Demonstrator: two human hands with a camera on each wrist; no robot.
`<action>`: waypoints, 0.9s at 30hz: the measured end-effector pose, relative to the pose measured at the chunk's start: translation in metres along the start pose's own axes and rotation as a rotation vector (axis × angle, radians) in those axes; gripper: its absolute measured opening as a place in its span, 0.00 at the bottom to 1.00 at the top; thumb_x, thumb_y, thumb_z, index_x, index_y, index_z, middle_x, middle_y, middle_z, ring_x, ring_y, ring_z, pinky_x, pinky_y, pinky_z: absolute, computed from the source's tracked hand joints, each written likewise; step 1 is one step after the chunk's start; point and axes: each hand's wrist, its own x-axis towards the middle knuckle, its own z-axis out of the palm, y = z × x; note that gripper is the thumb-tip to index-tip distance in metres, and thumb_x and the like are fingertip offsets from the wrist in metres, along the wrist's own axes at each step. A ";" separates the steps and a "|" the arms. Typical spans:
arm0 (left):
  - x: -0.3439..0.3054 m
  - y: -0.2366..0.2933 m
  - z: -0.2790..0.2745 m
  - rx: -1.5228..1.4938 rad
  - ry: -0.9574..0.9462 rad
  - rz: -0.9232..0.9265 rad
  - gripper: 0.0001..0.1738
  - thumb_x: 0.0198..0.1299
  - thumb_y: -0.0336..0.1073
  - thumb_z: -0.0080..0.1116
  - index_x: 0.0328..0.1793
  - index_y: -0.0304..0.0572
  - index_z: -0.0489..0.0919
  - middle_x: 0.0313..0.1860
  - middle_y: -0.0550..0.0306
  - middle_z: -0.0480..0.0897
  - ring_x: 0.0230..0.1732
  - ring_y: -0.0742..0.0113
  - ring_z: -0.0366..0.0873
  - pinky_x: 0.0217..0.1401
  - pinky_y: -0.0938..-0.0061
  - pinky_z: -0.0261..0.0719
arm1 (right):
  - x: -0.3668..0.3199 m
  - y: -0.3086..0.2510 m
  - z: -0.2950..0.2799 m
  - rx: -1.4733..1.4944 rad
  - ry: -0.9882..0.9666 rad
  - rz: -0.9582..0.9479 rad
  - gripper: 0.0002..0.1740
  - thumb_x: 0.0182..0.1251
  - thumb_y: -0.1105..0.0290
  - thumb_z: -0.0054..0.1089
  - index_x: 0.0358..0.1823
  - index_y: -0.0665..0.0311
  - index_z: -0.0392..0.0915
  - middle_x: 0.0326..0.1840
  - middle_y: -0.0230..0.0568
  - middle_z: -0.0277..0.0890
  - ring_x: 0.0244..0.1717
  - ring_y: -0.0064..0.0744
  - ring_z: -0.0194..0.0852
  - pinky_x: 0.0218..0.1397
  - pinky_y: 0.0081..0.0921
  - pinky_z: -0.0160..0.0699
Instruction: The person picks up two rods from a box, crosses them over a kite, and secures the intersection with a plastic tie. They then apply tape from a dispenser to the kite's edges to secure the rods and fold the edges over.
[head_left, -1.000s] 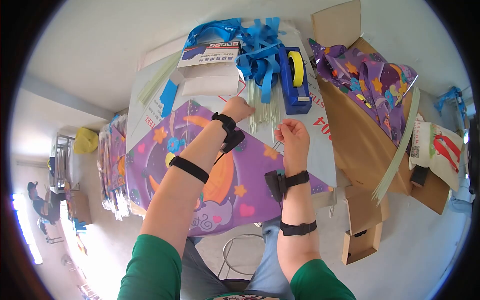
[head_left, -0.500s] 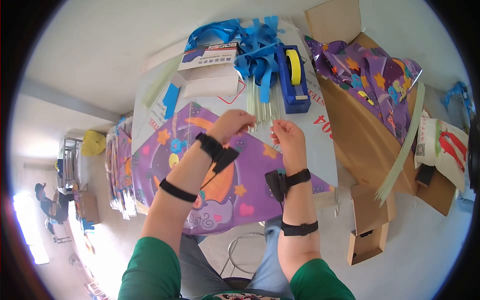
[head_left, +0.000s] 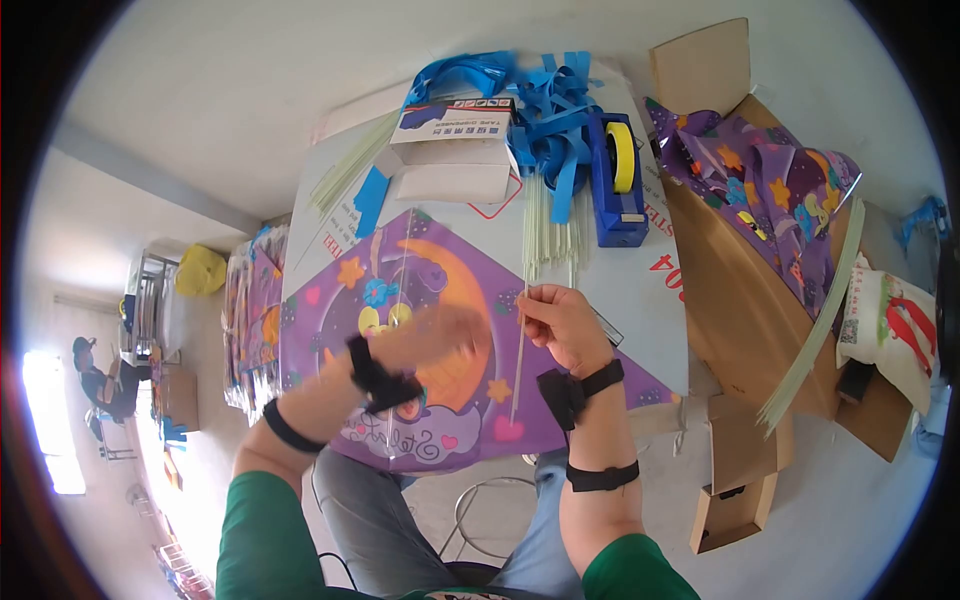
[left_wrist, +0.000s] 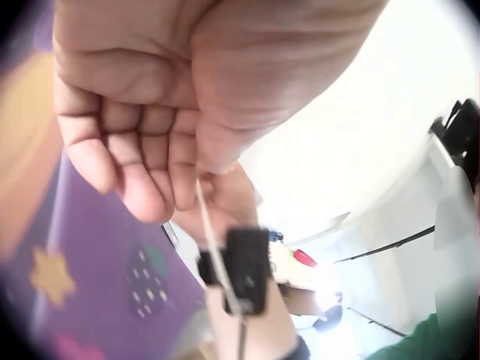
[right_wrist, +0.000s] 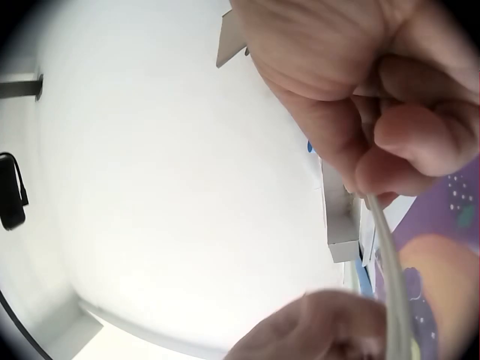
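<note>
A thin pale rod [head_left: 518,370] is pinched between the thumb and fingertips of my right hand [head_left: 568,325], and its length hangs toward me over the purple printed sheet [head_left: 465,420]. The right wrist view shows the rod [right_wrist: 391,277] leaving the thumb and index finger. My left hand [head_left: 445,335], blurred in the head view, is left of the rod above the sheet's moon picture. Seen from the left wrist, that hand [left_wrist: 142,112] has loosely bent fingers and nothing in its palm. Beyond the right hand lies a bundle of similar pale rods [head_left: 548,240].
A blue tape dispenser [head_left: 618,190] with yellow tape stands at the back right. Beside it are a heap of blue strips [head_left: 555,120] and an open white box [head_left: 455,165]. More purple sheets [head_left: 770,180] lie over a large cardboard box [head_left: 735,310] on the right.
Both hands came back toward the body from the rod bundle. The right hand now holds a rod drawn away from the bundle, while the left hand moved left and down.
</note>
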 end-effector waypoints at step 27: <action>0.244 -0.049 -0.207 1.130 0.902 0.084 0.20 0.65 0.37 0.42 0.62 0.45 0.73 0.60 0.42 0.72 0.61 0.46 0.71 0.59 0.59 0.74 | 0.007 -0.008 0.002 -0.032 -0.096 -0.006 0.08 0.67 0.69 0.56 0.39 0.67 0.76 0.32 0.36 0.78 0.28 0.21 0.76 0.32 0.17 0.75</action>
